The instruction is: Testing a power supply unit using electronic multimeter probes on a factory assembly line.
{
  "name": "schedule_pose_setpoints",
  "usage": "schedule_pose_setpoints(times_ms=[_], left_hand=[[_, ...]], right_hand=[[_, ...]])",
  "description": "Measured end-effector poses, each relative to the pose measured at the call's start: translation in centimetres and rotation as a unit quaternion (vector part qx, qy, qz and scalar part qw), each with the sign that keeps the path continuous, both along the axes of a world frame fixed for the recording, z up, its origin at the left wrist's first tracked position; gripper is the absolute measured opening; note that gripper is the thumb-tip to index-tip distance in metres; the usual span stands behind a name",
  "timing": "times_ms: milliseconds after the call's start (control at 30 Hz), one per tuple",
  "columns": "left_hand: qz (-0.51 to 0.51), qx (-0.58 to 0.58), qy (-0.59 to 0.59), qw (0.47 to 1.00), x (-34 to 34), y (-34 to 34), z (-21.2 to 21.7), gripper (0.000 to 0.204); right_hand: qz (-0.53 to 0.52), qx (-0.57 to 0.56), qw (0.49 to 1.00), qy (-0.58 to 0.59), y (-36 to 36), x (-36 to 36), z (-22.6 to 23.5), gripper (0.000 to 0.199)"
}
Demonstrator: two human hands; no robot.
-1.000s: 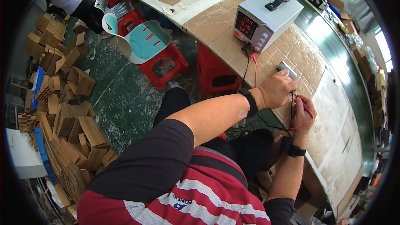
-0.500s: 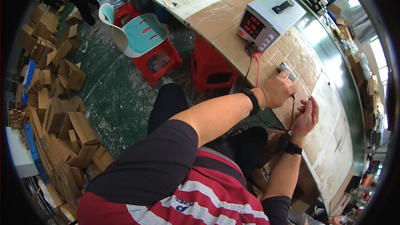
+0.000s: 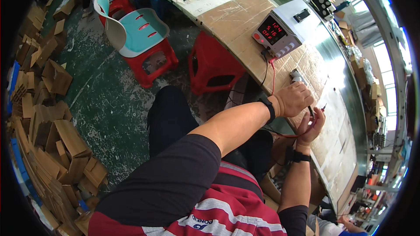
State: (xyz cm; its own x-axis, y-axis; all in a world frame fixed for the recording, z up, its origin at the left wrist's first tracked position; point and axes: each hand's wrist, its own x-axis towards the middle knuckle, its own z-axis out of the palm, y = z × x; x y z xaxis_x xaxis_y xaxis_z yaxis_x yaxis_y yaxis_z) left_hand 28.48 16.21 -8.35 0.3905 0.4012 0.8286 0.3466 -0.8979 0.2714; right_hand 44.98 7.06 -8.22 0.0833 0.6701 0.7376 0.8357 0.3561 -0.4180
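My left hand [image 3: 294, 99] is closed over the table's near edge, with a black test lead [image 3: 311, 112] coming out below its fingers. Just past its knuckles lies a small grey cylindrical part [image 3: 296, 76], partly hidden by the hand; whether the fingers touch it I cannot tell. Close beside it, my right hand [image 3: 309, 127] pinches a red test lead [image 3: 313, 124], whose thin pointed tip [image 3: 323, 107] sticks up past the fingers. Beyond both hands stands a white bench power supply [image 3: 284, 28] with a lit red display, black and red leads plugged into its front.
Brown sheeting covers the worktable [image 3: 236, 15]. Left of it stand a red stool [image 3: 214, 63] and a teal seat [image 3: 142, 32] on another red stool. Cardboard boxes [image 3: 72, 140] pile up at far left. Shelving with goods [image 3: 361, 65] lines the right side.
The view has turned slightly. My left hand has shifted a little toward me, away from the power supply. My right hand has come closer to it, and the red lead's tip now shows clearly.
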Motion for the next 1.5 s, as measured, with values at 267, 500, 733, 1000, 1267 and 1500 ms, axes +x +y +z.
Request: schedule_pose_setpoints(times_ms=[267,500,733,1000,1267,1500], left_hand=[[-0.008,0.080,-0.005,0.997,0.0,-0.1,-0.2,0.019],[-0.050,0.073,0.019,0.996,0.0,0.0,-0.8,0.019],[-0.086,0.072,0.092,0.989,0.3,-0.3,-0.3,0.019],[-0.087,0.040,0.077,0.992,-0.4,-0.7,0.1,0.020],[0.136,-0.134,-0.209,0.959,-8.5,0.7,1.3,0.024],[0.334,-0.115,-0.114,0.928,-10.6,4.4,2.7,0.015]], right_hand=[[0.029,-0.048,0.960,0.276,-0.9,1.7,-3.0,0.036],[0.039,-0.021,0.950,0.309,-1.0,-1.7,-0.1,0.040],[-0.025,-0.004,0.922,0.386,-0.4,-0.8,0.3,0.041],[-0.045,-0.036,0.904,0.423,-0.1,0.1,0.1,0.039],[-0.052,-0.045,0.894,0.443,-0.4,0.1,0.6,0.039],[-0.047,-0.046,0.893,0.445,0.0,-0.2,0.8,0.039]])
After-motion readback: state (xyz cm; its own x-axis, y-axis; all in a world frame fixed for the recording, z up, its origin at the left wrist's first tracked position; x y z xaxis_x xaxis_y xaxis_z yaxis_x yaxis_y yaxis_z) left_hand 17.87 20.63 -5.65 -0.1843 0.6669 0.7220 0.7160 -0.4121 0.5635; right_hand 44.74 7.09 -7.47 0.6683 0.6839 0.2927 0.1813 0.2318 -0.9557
